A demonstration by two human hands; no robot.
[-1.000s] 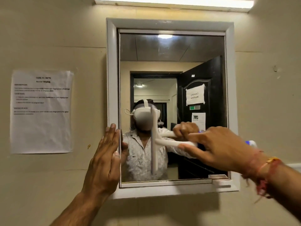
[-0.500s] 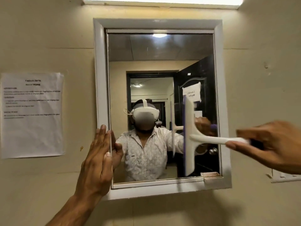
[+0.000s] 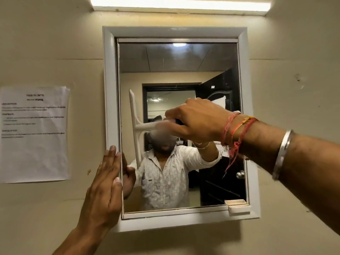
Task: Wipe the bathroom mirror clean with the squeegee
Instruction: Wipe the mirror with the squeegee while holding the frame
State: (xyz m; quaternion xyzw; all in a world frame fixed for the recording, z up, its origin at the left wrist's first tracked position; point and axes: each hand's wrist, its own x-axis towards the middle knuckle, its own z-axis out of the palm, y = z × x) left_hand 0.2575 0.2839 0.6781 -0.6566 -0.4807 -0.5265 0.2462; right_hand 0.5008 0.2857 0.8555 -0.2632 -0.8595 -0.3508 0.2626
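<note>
The mirror (image 3: 184, 67) hangs in a white frame (image 3: 108, 89) on a beige wall. My right hand (image 3: 198, 120) grips the handle of a white squeegee (image 3: 135, 124). Its blade stands upright against the glass near the mirror's left edge, at mid height. My left hand (image 3: 104, 188) lies flat with fingers together against the frame's lower left side, holding nothing. The glass reflects a person in a white shirt and a dark open door.
A printed paper sheet (image 3: 35, 134) is taped to the wall left of the mirror. A tube light (image 3: 180, 5) runs above the frame. A small white latch (image 3: 238, 206) sits at the frame's lower right corner.
My right hand has carried the squeegee from the mirror's right side across to its left edge and a little higher. My left hand has stayed on the frame.
</note>
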